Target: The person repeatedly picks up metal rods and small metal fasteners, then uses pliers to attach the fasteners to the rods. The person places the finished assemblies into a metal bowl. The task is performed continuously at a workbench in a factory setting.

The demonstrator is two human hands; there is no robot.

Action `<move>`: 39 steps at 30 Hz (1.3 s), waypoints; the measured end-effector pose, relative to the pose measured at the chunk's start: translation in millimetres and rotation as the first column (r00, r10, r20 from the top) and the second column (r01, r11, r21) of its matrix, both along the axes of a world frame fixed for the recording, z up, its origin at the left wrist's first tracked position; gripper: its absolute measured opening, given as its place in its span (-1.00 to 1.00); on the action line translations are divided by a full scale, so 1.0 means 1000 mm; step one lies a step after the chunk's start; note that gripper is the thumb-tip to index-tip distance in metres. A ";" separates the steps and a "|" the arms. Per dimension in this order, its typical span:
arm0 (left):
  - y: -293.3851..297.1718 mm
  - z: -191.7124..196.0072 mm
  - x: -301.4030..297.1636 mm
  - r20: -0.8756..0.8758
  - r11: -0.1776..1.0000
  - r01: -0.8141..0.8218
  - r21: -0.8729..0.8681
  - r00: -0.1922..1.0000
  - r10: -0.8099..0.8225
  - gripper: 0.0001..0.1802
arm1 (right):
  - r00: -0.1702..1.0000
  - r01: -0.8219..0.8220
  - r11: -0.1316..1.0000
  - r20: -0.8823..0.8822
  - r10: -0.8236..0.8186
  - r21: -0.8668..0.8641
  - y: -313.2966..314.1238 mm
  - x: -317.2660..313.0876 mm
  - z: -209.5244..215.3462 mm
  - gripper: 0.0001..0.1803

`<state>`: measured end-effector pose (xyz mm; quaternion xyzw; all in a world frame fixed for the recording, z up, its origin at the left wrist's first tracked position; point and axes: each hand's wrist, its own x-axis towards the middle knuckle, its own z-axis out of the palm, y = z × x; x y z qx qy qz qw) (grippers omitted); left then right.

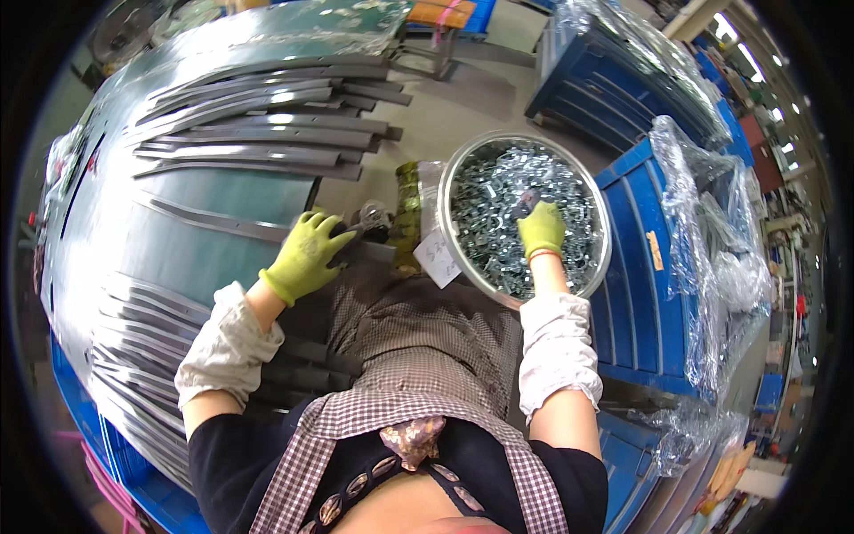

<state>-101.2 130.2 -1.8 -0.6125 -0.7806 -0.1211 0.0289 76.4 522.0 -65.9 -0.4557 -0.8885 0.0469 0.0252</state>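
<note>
My left hand, in a yellow-green glove with dark finger pads, is closed around a dark grey strip near its right end. The strip reaches leftward onto the green table. On the right, a round metal basin holds a heap of small shiny metal clips. My right hand, gloved alike, reaches down into the heap with its fingers drawn together among the clips. Whatever those fingertips hold is too small to make out.
More long dark strips lie in rows on the green table, at the far side and near left. Blue crates draped with clear plastic film stand at the right. A white paper tag hangs beside the basin.
</note>
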 end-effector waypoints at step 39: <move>-0.001 0.018 0.084 -0.195 0.937 0.344 0.058 0.924 -0.328 -0.73 | 0.716 -0.685 0.165 -0.698 -0.029 -0.709 -0.224 0.054 0.053 -0.57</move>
